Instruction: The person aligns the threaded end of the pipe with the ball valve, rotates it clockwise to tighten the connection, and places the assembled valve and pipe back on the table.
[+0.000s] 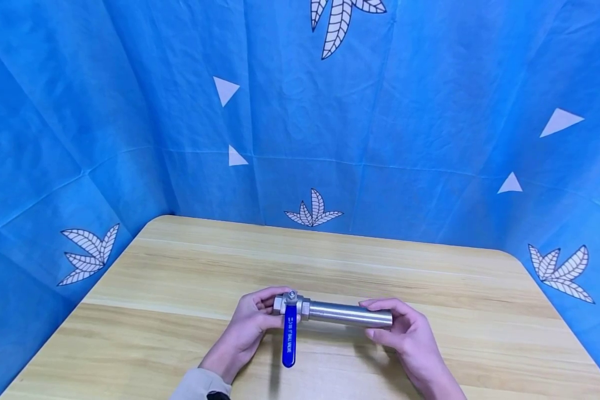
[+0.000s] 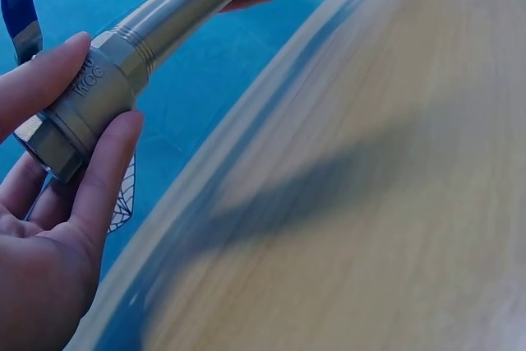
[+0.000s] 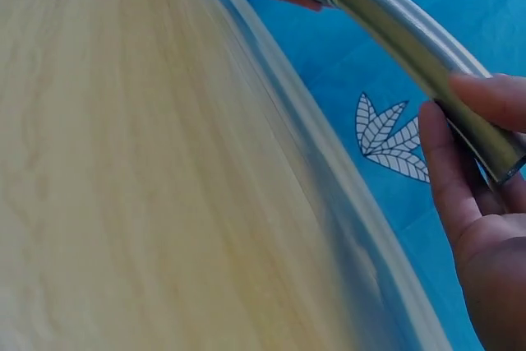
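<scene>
A steel ball valve (image 1: 302, 305) with a blue lever handle (image 1: 289, 339) is held just above the table by my left hand (image 1: 252, 322). Thumb and fingers pinch the valve body, as the left wrist view shows (image 2: 94, 92). A straight steel pipe (image 1: 342, 314) extends from the valve's right side, its end meeting the hex collar. Around the pipe's free end, my right hand (image 1: 405, 333) grips with thumb and fingers; the right wrist view shows the pipe (image 3: 411, 30) between them. The lever points toward me. Any thread inside the joint is hidden.
A light wood table (image 1: 190, 266) with rounded far corners lies beneath both hands, and their shadows fall on it. Blue cloth (image 1: 300, 111) printed with white leaves and triangles hangs behind and at both sides of the table.
</scene>
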Demonstrator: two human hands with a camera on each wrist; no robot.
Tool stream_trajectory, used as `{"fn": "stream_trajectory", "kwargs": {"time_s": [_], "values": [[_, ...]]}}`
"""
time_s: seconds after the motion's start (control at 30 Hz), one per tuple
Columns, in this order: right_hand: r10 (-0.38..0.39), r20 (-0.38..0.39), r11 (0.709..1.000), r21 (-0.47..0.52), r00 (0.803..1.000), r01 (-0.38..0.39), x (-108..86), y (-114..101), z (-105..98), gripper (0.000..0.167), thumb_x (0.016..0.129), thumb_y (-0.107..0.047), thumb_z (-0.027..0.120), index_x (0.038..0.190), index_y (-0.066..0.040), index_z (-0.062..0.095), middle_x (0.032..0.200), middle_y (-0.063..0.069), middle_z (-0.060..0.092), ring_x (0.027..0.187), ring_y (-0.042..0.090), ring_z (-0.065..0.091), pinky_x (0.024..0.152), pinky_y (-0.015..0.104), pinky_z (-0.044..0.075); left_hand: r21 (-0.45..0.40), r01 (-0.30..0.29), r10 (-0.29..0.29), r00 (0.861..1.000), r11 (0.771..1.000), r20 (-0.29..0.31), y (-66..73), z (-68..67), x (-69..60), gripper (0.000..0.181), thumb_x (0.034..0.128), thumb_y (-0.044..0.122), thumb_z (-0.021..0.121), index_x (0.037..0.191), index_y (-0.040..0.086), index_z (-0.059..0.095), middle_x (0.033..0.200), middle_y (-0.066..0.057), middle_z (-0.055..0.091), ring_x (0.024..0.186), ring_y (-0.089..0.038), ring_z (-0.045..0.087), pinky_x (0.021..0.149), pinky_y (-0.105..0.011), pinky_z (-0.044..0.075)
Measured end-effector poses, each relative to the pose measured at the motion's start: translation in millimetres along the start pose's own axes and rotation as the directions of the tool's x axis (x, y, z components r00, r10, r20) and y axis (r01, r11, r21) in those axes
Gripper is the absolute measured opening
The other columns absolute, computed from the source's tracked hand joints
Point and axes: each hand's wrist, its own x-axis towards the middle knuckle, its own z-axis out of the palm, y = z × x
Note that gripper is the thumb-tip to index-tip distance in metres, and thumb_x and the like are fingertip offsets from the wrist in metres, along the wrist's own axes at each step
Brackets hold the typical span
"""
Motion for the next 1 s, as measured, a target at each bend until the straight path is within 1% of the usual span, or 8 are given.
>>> {"fn": "stream_trajectory", "kwargs": {"time_s": [0.17,0.33,0.4,0.57,0.8,0.87,0.93,1.0], "values": [[0.044,-0.054,0.999,-0.006,0.998,-0.044,0.0,0.3,-0.6,0.042,0.082,0.014,0.079,0.123,0.003,0.074,0.124,0.001,0.081,0.112,0.013,0.076,0.094,0.026,0.064,0.004,0.006,-0.006,1.000,1.000,0.002,0.7,0.2,-0.3,0.066,0.0775,-0.006,0.087,0.139,-0.002,0.066,0.119,-0.005,0.079,0.111,-0.020,0.071,0.103,-0.029,0.059],[0.081,-0.055,0.997,0.024,0.995,-0.080,0.5,0.4,-0.7,0.039,0.090,0.011,0.074,0.127,0.000,0.074,0.118,0.001,0.080,0.104,0.013,0.077,0.091,0.034,0.067,0.007,0.007,-0.007,1.000,1.000,0.002,0.5,0.4,-0.1,0.065,0.0775,-0.005,0.087,0.139,-0.001,0.067,0.120,-0.005,0.078,0.111,-0.020,0.071,0.104,-0.029,0.058],[0.087,-0.046,0.996,0.036,0.995,-0.085,0.5,0.5,-0.7,0.037,0.092,0.011,0.072,0.128,0.001,0.073,0.117,0.002,0.078,0.104,0.014,0.076,0.092,0.036,0.067,0.014,0.004,-0.004,1.000,1.000,0.002,0.4,0.5,0.0,0.064,0.0769,-0.006,0.087,0.138,-0.001,0.067,0.119,-0.005,0.078,0.111,-0.020,0.071,0.104,-0.031,0.058],[0.123,-0.066,0.992,0.039,0.990,-0.120,0.2,0.4,0.9,0.033,0.095,0.008,0.071,0.128,0.003,0.072,0.117,0.004,0.076,0.104,0.016,0.076,0.091,0.038,0.067,0.024,-0.007,0.007,1.000,1.000,0.004,0.8,1.3,-0.2,0.064,0.0750,-0.008,0.084,0.136,-0.002,0.067,0.117,-0.004,0.078,0.110,-0.021,0.070,0.104,-0.033,0.056],[0.141,-0.105,0.990,0.002,0.984,-0.141,1.0,-0.1,4.1,0.032,0.096,0.004,0.073,0.127,0.012,0.069,0.115,0.005,0.076,0.103,0.018,0.076,0.089,0.041,0.068,0.015,0.000,0.000,1.000,1.000,-0.009,0.6,2.0,0.3,0.060,0.0724,-0.008,0.087,0.130,0.000,0.072,0.117,-0.005,0.079,0.111,-0.022,0.069,0.106,-0.036,0.055],[0.150,-0.118,0.988,-0.007,0.982,-0.152,1.0,-1.1,5.3,0.033,0.095,0.004,0.073,0.126,0.013,0.068,0.113,0.005,0.077,0.102,0.018,0.077,0.088,0.042,0.068,0.011,0.002,-0.002,1.000,1.000,-0.011,0.6,2.0,0.3,0.059,0.0718,-0.008,0.087,0.129,0.000,0.073,0.116,-0.006,0.079,0.111,-0.022,0.069,0.106,-0.036,0.054],[0.160,-0.126,0.986,-0.017,0.979,-0.164,0.9,-1.9,6.2,0.033,0.095,0.003,0.074,0.126,0.013,0.068,0.112,0.005,0.077,0.100,0.019,0.077,0.088,0.041,0.068,0.008,0.002,-0.002,1.000,1.000,-0.010,0.0,1.7,0.6,0.059,0.0718,-0.007,0.087,0.128,0.001,0.073,0.116,-0.005,0.079,0.111,-0.022,0.069,0.106,-0.037,0.054],[0.164,-0.126,0.985,-0.038,0.978,-0.170,0.7,-2.4,6.5,0.036,0.093,0.002,0.077,0.127,0.011,0.069,0.111,0.004,0.079,0.099,0.017,0.077,0.088,0.037,0.068,0.005,-0.002,0.002,1.000,1.000,-0.007,-0.8,1.0,0.8,0.058,0.0721,-0.007,0.087,0.128,0.001,0.073,0.116,-0.005,0.079,0.111,-0.022,0.069,0.106,-0.036,0.054]]}}
